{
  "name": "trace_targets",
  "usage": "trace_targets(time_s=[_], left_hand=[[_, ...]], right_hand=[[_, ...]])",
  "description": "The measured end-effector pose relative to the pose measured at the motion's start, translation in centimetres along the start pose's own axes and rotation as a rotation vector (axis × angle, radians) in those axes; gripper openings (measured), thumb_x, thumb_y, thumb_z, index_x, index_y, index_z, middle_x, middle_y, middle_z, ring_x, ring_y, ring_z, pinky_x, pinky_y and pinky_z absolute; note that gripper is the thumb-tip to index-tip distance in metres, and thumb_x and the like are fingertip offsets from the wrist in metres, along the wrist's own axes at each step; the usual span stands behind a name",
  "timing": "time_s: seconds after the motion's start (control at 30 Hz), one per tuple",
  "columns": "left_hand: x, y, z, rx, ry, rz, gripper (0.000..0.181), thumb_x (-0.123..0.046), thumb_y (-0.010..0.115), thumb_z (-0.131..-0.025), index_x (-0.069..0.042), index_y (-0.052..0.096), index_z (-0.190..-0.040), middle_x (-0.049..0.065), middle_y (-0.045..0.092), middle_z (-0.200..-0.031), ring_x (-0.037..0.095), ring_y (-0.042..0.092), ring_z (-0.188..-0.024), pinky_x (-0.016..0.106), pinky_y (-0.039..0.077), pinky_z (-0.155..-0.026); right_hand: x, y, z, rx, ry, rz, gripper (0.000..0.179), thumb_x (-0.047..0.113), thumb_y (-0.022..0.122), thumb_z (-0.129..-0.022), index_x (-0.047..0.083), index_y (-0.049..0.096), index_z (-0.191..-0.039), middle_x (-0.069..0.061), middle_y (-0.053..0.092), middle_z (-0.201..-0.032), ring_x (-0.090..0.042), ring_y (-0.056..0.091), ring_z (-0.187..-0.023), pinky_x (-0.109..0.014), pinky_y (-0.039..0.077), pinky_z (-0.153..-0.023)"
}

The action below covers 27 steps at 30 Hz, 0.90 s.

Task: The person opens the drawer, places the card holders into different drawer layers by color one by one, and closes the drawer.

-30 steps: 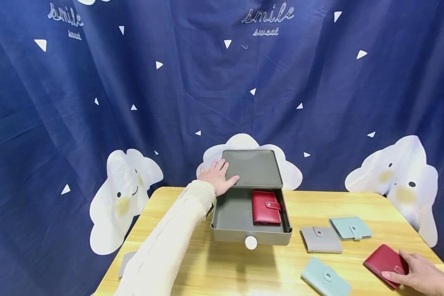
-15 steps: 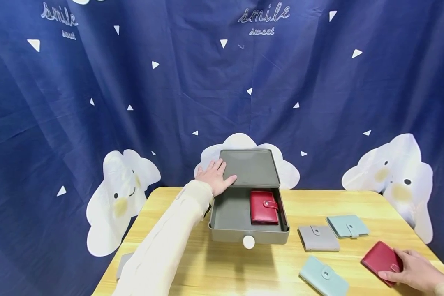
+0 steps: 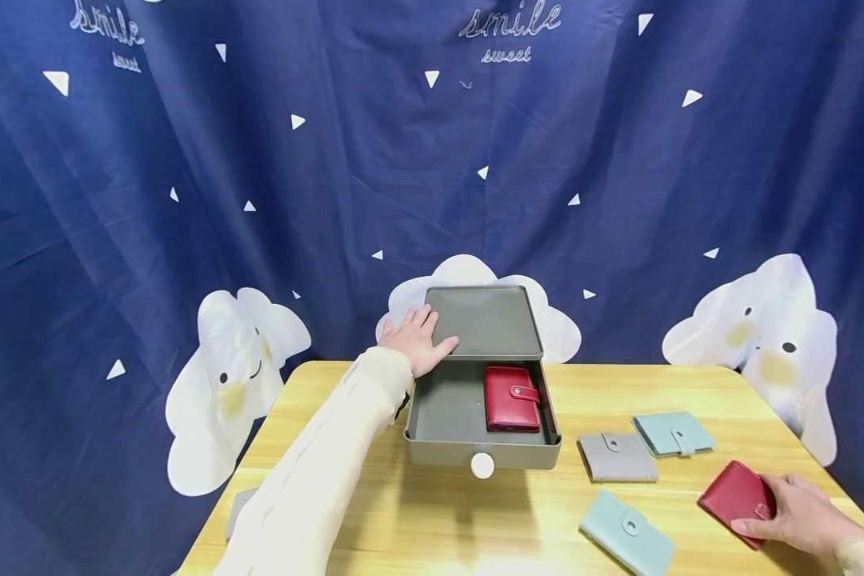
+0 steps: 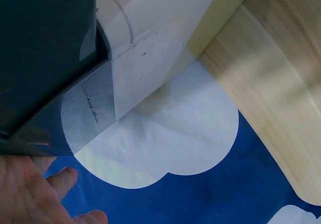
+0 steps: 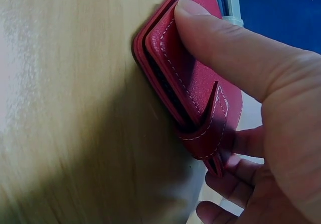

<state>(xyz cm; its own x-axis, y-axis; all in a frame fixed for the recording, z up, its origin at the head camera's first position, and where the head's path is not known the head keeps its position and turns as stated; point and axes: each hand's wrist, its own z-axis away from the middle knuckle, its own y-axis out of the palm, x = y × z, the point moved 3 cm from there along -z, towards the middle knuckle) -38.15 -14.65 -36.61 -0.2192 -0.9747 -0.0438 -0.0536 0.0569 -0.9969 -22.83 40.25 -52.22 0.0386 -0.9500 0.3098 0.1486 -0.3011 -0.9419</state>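
A blue curtain (image 3: 403, 160) behind a wooden table (image 3: 374, 520), a grey box (image 3: 484, 322) and two hands.
The box stands with its drawer (image 3: 439, 454) out; the left hand (image 3: 414, 346), fingers spread, touches its top at the left edge. At the table's right side the right hand (image 3: 799, 516) pinches a red wallet (image 3: 733, 494) between thumb and fingers. A second red wallet (image 3: 510, 402) lies in the drawer's right half; one grey wallet (image 3: 619, 462) and two pale blue wallets (image 3: 625, 534) lie between box and right hand.
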Motion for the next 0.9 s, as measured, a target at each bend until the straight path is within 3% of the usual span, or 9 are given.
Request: trace_targets(time_s=[0.33,0.5,0.7,0.77,0.9], left_hand=[[-0.2,-0.2,0.2,-0.001,-0.002,0.006,0.082,-0.073,0.022,-0.083,-0.02,0.026,-0.146,-0.004,0.018,-0.15,0.022,0.012,-0.137,0.055,0.006,-0.104],[-0.2,-0.2,0.0,-0.001,-0.004,0.01,0.082,-0.073,0.021,-0.083,-0.02,0.026,-0.146,-0.004,0.018,-0.151,0.021,0.012,-0.137,0.053,0.006,-0.105],[-0.1,0.2,-0.1,-0.011,0.001,0.026,0.082,-0.073,0.021,-0.084,-0.019,0.026,-0.146,-0.003,0.017,-0.151,0.021,0.011,-0.137,0.05,0.01,-0.106],[0.0,0.3,-0.1,-0.015,0.004,0.03,0.082,-0.072,0.021,-0.084,-0.018,0.026,-0.146,-0.003,0.018,-0.15,0.021,0.012,-0.137,0.049,0.011,-0.106],[0.0,0.3,-0.1,-0.02,0.013,0.037,0.082,-0.072,0.022,-0.084,-0.017,0.026,-0.146,-0.002,0.018,-0.15,0.022,0.013,-0.137,0.049,0.012,-0.106]], right_hand=[[0.4,-0.6,0.2,-0.14,-0.066,0.05,0.09,0.05,0.079,-0.059,-0.02,0.049,-0.107,-0.009,0.049,-0.079,-0.024,0.043,-0.073,-0.035,0.035,-0.06],[0.5,-0.9,0.0,-0.172,-0.091,0.068,0.092,0.051,0.08,-0.055,-0.019,0.049,-0.106,-0.01,0.05,-0.08,-0.028,0.044,-0.075,-0.038,0.035,-0.062],[0.9,-1.2,-0.2,-0.181,-0.131,-0.002,0.088,0.045,0.083,-0.055,-0.017,0.049,-0.108,-0.015,0.05,-0.086,-0.028,0.044,-0.078,-0.036,0.04,-0.06],[1.1,-1.2,-0.2,-0.189,-0.152,-0.035,0.086,0.043,0.084,-0.054,-0.014,0.051,-0.109,-0.013,0.051,-0.087,-0.024,0.043,-0.078,-0.032,0.04,-0.06],[1.6,-1.0,-0.2,-0.129,-0.215,-0.154,0.079,0.034,0.083,-0.06,-0.012,0.048,-0.114,-0.007,0.054,-0.087,-0.01,0.046,-0.073,-0.025,0.041,-0.058]])
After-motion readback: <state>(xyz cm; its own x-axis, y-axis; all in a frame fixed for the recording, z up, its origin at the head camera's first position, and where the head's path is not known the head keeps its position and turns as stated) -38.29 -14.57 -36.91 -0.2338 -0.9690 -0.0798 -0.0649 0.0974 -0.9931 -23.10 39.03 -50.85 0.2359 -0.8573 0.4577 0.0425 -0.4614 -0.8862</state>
